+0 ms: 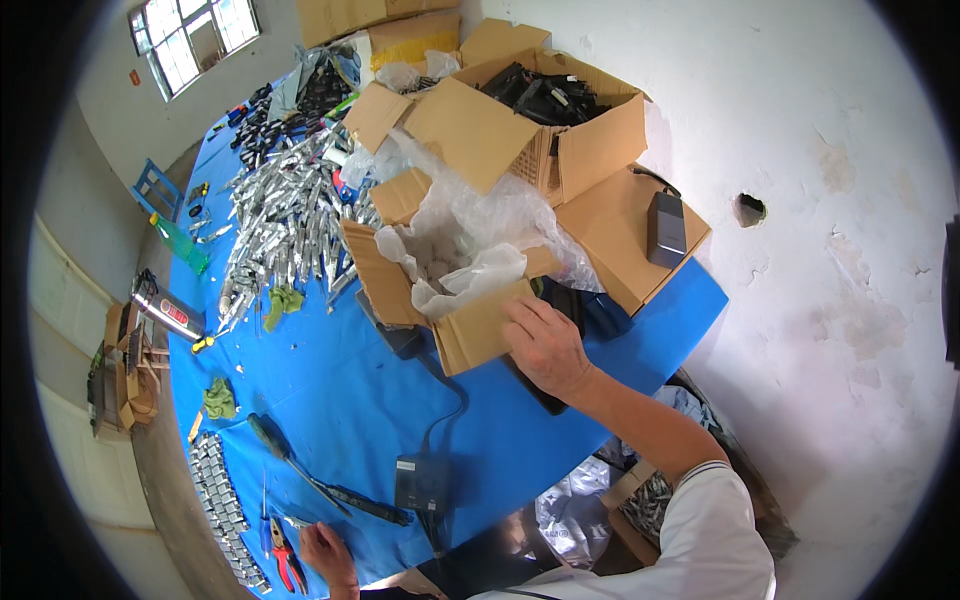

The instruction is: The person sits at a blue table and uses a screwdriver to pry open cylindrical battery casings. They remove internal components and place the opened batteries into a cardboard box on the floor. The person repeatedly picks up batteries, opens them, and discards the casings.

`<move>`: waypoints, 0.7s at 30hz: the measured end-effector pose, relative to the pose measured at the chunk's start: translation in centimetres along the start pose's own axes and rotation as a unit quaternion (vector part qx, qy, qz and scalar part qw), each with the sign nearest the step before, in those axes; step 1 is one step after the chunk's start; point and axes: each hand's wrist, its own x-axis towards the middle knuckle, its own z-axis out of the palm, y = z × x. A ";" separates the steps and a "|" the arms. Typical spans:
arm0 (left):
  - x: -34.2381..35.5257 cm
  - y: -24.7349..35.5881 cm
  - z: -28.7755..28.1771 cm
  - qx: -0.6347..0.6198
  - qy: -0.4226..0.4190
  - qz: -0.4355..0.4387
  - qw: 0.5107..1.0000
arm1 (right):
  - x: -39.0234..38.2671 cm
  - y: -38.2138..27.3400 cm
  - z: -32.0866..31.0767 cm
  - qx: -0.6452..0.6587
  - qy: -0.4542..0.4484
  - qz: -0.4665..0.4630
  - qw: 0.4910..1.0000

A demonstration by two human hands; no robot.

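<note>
The right hand (547, 347), nearer, touches the plastic-lined carton (473, 332) at its ten o'clock. Whether it grips, I cannot tell.

Plastic sheeting (470, 287) inside carton (474, 338)

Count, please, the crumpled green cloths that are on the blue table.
2. One green cloth lies at the near edge of the silvery heap; the other green cloth lies farther left, just beyond the rows of silvery parts. More may be hidden under the heap.
</note>
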 end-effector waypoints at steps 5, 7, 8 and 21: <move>0.4 1.1 -0.7 0.046 -0.060 -0.029 0.997 | 0.0 1.5 -0.2 -0.010 -0.032 -0.012 0.999; 0.6 1.7 -1.0 0.064 -0.065 -0.029 0.995 | 1.1 0.6 -2.5 0.051 -0.110 0.045 0.992; 0.4 1.7 -1.0 0.059 -0.052 -0.016 0.997 | 2.2 0.3 -3.8 0.074 -0.115 0.078 0.988; 0.4 1.4 -0.3 0.058 -0.031 -0.001 0.998 | 11.6 14.2 -2.3 -0.065 0.084 0.130 0.986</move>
